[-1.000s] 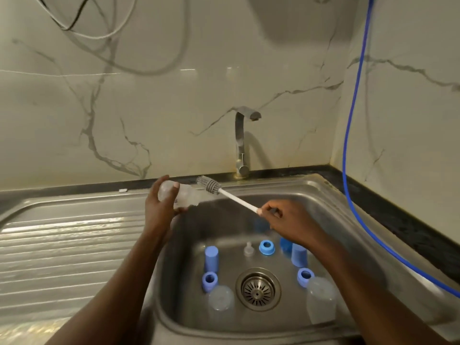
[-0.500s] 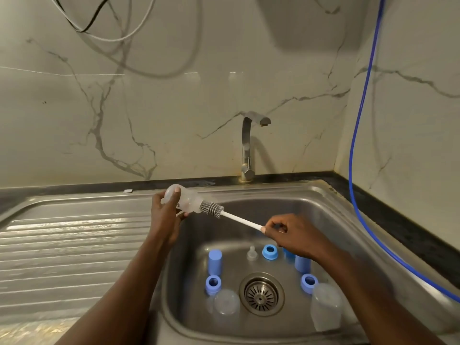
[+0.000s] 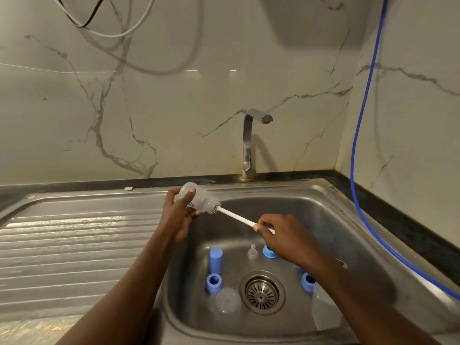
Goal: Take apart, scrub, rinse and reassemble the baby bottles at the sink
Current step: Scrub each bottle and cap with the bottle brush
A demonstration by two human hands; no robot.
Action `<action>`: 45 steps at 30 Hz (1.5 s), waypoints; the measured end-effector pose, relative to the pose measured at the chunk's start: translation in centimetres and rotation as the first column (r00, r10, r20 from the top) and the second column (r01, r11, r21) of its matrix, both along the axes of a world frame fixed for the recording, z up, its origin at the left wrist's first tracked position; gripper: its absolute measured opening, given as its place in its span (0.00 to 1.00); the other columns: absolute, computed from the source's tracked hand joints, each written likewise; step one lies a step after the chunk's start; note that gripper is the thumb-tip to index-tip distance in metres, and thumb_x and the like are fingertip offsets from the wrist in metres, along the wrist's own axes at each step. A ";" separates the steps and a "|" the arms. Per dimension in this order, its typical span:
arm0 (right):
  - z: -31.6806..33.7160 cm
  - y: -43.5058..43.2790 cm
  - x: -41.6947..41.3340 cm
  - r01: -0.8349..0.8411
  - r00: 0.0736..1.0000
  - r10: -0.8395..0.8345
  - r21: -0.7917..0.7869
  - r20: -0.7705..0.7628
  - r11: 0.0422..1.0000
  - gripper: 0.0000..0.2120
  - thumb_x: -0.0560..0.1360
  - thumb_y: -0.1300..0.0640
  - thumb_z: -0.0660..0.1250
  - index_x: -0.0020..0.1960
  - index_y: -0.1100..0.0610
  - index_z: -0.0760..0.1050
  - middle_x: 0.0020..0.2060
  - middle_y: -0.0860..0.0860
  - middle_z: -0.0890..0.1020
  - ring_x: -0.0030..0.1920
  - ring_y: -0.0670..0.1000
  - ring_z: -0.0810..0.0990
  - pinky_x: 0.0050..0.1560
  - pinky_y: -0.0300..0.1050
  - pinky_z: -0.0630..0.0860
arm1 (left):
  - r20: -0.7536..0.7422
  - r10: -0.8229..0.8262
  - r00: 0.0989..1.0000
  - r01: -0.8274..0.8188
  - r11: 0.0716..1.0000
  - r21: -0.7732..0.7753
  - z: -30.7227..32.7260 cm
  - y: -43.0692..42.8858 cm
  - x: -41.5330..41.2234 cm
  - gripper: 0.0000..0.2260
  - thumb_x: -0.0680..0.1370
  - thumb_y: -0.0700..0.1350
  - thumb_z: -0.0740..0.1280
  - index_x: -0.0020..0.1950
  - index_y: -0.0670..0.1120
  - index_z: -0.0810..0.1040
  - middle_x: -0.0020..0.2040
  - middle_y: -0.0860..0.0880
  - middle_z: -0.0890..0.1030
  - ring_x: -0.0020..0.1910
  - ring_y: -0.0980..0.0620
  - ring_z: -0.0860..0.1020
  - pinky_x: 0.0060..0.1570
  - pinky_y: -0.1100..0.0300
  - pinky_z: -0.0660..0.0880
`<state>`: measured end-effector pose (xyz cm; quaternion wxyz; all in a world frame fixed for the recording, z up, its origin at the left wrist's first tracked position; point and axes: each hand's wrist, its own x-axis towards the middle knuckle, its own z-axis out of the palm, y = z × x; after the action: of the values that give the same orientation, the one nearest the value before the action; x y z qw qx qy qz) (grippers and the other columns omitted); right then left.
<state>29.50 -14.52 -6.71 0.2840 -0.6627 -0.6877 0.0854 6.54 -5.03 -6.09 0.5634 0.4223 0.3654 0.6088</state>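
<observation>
Bottle body, clear plastic with a rounded base (image 3: 196,199), is held tilted above the left rear edge of the stainless steel sink basin (image 3: 348,220), its mouth pointing right and slightly down. The left hand (image 3: 178,215) wraps around the bottle body, thumb pressed along its upper side and fingers curled beneath. The white-handled bottle brush (image 3: 236,216) enters the bottle mouth; only a sliver of grey bristle shows at the opening, with the rest of the head inside. The right hand (image 3: 286,239) pinches the far end of the brush handle between thumb and fingertips, above the middle of the basin.

On the basin floor stand the loose parts. A tall blue cylindrical cap (image 3: 215,260) is upright at the left, with a blue threaded collar ring (image 3: 213,283) just in front of it. A clear domed cover (image 3: 227,301) lies beside the round metal drain strainer (image 3: 261,292). A small clear silicone teat (image 3: 253,251) sits behind the drain, next to a second blue collar ring (image 3: 269,252) partly covered by the right hand. A third blue collar ring (image 3: 308,282) and another clear bottle body (image 3: 324,312) lie at the right, partly hidden by the right forearm.

The chrome tap (image 3: 250,145) rises behind the basin. A blue hose (image 3: 358,150) hangs down the right wall.
</observation>
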 end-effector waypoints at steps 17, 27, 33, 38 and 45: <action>-0.2 -0.2 -2.7 -0.034 0.960 -0.025 0.204 0.279 0.978 0.14 0.81 0.47 0.56 0.66 0.38 0.66 0.45 0.46 0.80 0.43 0.55 0.80 0.37 0.45 0.66 | 0.025 -0.077 0.997 0.080 0.988 -0.131 -0.6 0.3 1.1 0.22 0.78 0.49 0.69 0.70 0.47 0.68 0.62 0.40 0.75 0.53 0.42 0.81 0.38 0.57 0.80; 2.3 -0.6 -3.4 -0.447 0.634 0.084 -0.275 -0.769 0.851 0.14 0.83 0.53 0.57 0.64 0.40 0.74 0.31 0.49 0.75 0.21 0.42 0.65 0.18 0.34 0.61 | 0.512 -0.247 0.823 0.355 0.927 -0.123 0.8 0.0 0.2 0.23 0.78 0.44 0.63 0.71 0.38 0.66 0.66 0.36 0.74 0.60 0.42 0.77 0.52 0.46 0.81; 2.2 -1.0 -3.8 -0.311 0.776 0.112 -0.222 -0.621 0.924 0.16 0.83 0.54 0.56 0.65 0.40 0.75 0.32 0.48 0.76 0.22 0.42 0.68 0.21 0.36 0.65 | 0.288 -0.206 0.935 0.259 0.952 -0.162 0.4 0.0 0.1 0.20 0.82 0.44 0.60 0.74 0.43 0.67 0.63 0.38 0.76 0.56 0.43 0.78 0.53 0.50 0.79; 0.5 -0.4 -3.9 -0.032 0.998 0.030 0.041 0.060 0.999 0.17 0.81 0.50 0.57 0.68 0.41 0.72 0.46 0.51 0.82 0.37 0.49 0.73 0.39 0.44 0.69 | 0.204 -0.172 0.964 0.222 0.941 -0.254 0.0 0.5 0.5 0.21 0.83 0.51 0.61 0.71 0.38 0.69 0.56 0.38 0.81 0.51 0.44 0.82 0.51 0.51 0.78; 1.8 -0.7 -5.3 -0.317 0.846 0.171 -0.219 -0.504 0.923 0.14 0.82 0.53 0.58 0.65 0.42 0.74 0.32 0.48 0.77 0.22 0.42 0.69 0.21 0.35 0.65 | 0.330 -0.216 0.919 0.290 0.938 -0.192 1.0 0.0 2.0 0.20 0.81 0.56 0.62 0.60 0.39 0.70 0.43 0.42 0.75 0.39 0.49 0.77 0.44 0.57 0.80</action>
<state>24.19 -15.24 -4.94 0.3291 -0.5620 -0.6554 0.3825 8.52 -5.02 -5.07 0.7336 0.2971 0.2863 0.5400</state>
